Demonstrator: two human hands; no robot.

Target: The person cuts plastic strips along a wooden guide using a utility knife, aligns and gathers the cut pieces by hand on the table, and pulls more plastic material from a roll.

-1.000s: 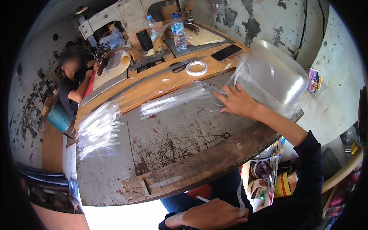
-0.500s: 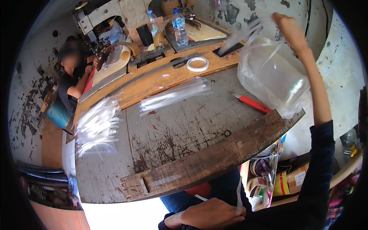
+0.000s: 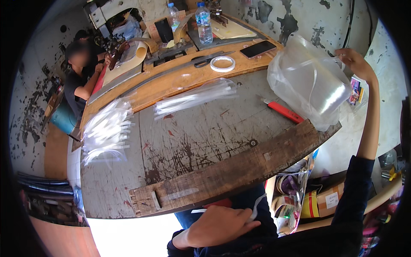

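Note:
My left hand [image 3: 220, 227] is closed low in front of my body, with a narrow whitish plastic strip [image 3: 257, 206] coming out by its fingers. My right hand [image 3: 357, 64] is raised at the far right, fingers pinched at a clear plastic strip that trails over the bulky clear plastic roll [image 3: 317, 81] in its thin bag. Part of that strip hangs down the roll's front. A red box cutter [image 3: 282, 111] lies beside the roll. Clear strips form a neat bundle [image 3: 195, 98] at the table's middle and a larger pile [image 3: 107, 132] at its left.
On the wooden board [image 3: 171, 85] lie a white tape roll [image 3: 222, 64], scissors [image 3: 203, 62] and a phone [image 3: 258, 49]. Water bottles [image 3: 204, 23] stand behind. A worn wooden plank [image 3: 227, 167] lines the near table edge. Another person [image 3: 79, 77] sits at the far left by a machine.
My right hand has come down and to the right, bringing the strips from mid-air onto the plastic roll. My left hand has shifted slightly up and left, its strip still in it.

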